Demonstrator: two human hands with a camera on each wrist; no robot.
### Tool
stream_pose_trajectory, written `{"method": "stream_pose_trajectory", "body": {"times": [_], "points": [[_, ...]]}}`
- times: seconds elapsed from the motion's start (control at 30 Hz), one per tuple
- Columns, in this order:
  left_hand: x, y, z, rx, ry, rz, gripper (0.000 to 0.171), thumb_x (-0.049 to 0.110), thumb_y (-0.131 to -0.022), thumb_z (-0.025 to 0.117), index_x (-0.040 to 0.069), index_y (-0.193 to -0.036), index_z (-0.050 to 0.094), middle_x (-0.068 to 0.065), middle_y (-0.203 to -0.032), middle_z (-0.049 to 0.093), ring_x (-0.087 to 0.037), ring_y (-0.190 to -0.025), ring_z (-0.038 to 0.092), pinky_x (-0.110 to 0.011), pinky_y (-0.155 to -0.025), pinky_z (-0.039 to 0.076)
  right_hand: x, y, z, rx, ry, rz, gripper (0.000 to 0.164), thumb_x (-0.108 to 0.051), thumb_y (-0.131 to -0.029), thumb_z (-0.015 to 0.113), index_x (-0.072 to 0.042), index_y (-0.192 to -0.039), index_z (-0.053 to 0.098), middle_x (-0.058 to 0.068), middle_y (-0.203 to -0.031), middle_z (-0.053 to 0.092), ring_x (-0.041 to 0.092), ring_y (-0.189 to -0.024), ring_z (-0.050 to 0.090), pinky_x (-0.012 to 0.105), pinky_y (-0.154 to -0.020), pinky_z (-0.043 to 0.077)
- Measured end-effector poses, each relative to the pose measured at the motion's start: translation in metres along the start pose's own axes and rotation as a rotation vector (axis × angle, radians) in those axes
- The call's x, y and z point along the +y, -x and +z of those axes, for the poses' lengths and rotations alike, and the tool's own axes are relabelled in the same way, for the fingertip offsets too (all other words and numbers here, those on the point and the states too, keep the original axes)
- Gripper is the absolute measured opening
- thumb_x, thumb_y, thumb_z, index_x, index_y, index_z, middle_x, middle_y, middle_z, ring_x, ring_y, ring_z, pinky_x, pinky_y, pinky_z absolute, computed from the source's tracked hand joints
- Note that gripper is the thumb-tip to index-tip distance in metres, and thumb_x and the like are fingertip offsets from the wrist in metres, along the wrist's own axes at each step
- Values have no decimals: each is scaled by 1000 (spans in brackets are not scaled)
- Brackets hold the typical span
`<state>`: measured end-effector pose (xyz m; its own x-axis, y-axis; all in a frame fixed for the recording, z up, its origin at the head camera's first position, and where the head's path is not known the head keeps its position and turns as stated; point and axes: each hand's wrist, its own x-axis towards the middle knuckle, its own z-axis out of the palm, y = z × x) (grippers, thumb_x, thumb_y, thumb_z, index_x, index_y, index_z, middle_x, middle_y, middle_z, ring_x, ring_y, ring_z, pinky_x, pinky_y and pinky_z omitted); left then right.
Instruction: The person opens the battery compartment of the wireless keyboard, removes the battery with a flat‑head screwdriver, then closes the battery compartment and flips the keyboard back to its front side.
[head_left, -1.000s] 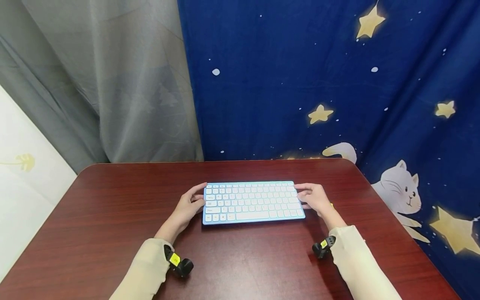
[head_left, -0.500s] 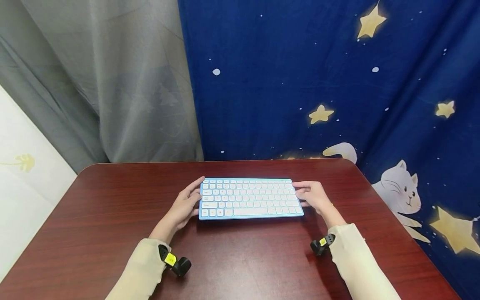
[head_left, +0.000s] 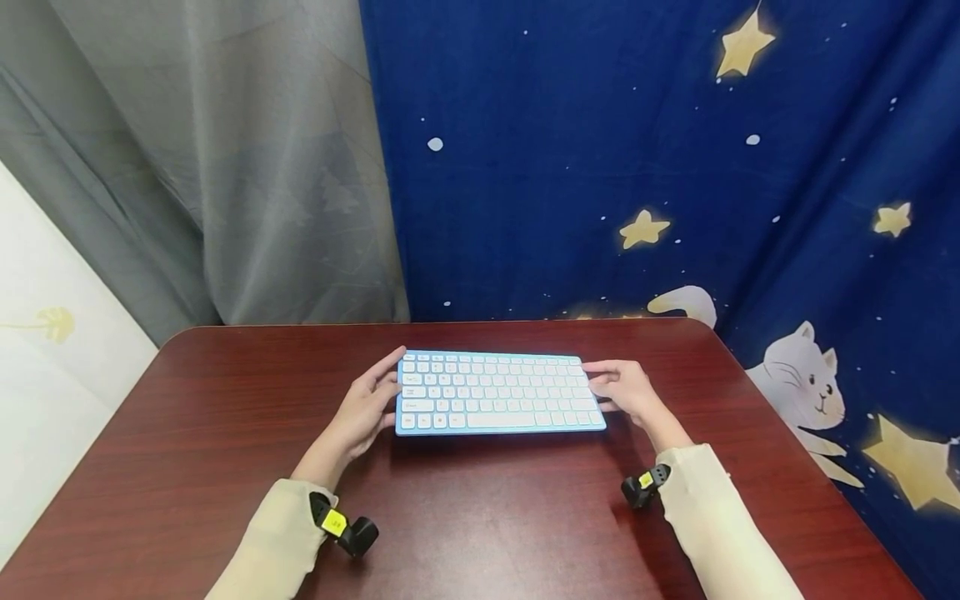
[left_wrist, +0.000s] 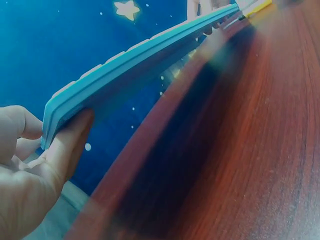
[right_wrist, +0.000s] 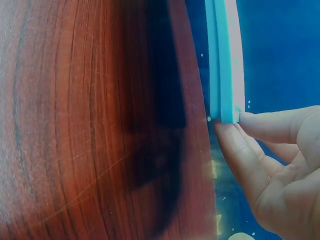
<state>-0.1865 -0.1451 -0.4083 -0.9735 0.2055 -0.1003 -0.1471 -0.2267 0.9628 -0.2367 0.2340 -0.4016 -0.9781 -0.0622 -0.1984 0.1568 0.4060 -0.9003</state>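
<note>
A light-blue keyboard [head_left: 498,393] with white keys is held above the table by its two short ends. My left hand [head_left: 362,411] grips the left end; in the left wrist view a finger [left_wrist: 75,137] reaches under the keyboard's underside. At the other end my right hand [head_left: 628,390] pinches the edge, as the right wrist view shows with the thumb [right_wrist: 272,125] on the key side. Below the keyboard [left_wrist: 130,62] lies its dark shadow, with a gap between them. The left end sits slightly higher than the right in the head view.
The dark red wooden table [head_left: 495,517] has rounded far corners. Behind it hang a grey curtain [head_left: 292,167] and a blue star-patterned curtain [head_left: 525,167]. Small black cameras [head_left: 356,536] are strapped to both wrists over cream sleeves.
The keyboard has risen from near the table, with its left end going up more and shifting slightly left. Both hands keep hold of it; the left arm has moved a little left.
</note>
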Motion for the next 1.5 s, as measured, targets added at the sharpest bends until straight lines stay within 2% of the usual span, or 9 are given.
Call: {"method": "stream_pose_trajectory", "body": {"times": [0.3,0.53,0.77,1.07,1.17,1.3,1.4,1.5], "points": [[13,5,8,27,-48,71,55,-2,-94,34,17,-145,27,-20,-125,44,-16,-93,58,-40,-71,52,-5,1,2,-1,14,22,37,3,-86,58,3,-123,54,18,-95,65,19,-74,64,37,-65,53],[22,10,16,65,-49,103,54,-3,-93,35,16,-144,30,-19,-123,45,-17,-90,59,-43,-69,52,-5,2,3,-18,44,-11,38,3,-87,56,4,-125,52,20,-99,63,18,-76,64,37,-66,53],[31,14,20,108,-56,146,55,-5,-91,35,13,-143,32,-22,-120,47,-16,-85,61,-39,-65,53,-8,2,7,-59,36,-33,37,0,-90,54,5,-127,50,23,-106,60,20,-82,62,40,-70,52],[42,22,28,157,-124,193,56,-7,-89,36,13,-142,35,-20,-115,49,-15,-81,60,-34,-60,53,-13,8,15,-76,43,-50,40,-10,-92,53,5,-129,48,23,-113,58,21,-87,60,36,-71,52],[45,26,29,167,-153,208,56,-6,-89,37,13,-142,35,-19,-115,50,-16,-81,61,-35,-60,53,-16,12,18,-79,58,-76,42,-11,-92,53,6,-130,45,24,-116,56,20,-88,59,39,-74,51],[51,30,30,173,-169,238,56,-6,-89,37,13,-142,34,-19,-117,51,-16,-81,61,-35,-61,53,-22,18,20,-68,109,-136,44,-13,-91,55,6,-130,46,24,-118,55,23,-90,60,36,-76,50],[53,31,31,173,-157,247,56,-6,-89,37,13,-142,34,-20,-117,51,-16,-81,62,-35,-61,53,-27,24,22,-39,196,-194,41,-15,-90,57,5,-126,51,24,-122,52,29,-100,57,37,-81,48],[53,32,33,179,-144,248,57,-7,-89,37,13,-142,35,-20,-117,51,-16,-80,63,-35,-61,53,-32,30,24,-21,285,-268,38,-15,-90,57,3,-122,55,24,-124,50,34,-112,49,45,-91,41]]}}
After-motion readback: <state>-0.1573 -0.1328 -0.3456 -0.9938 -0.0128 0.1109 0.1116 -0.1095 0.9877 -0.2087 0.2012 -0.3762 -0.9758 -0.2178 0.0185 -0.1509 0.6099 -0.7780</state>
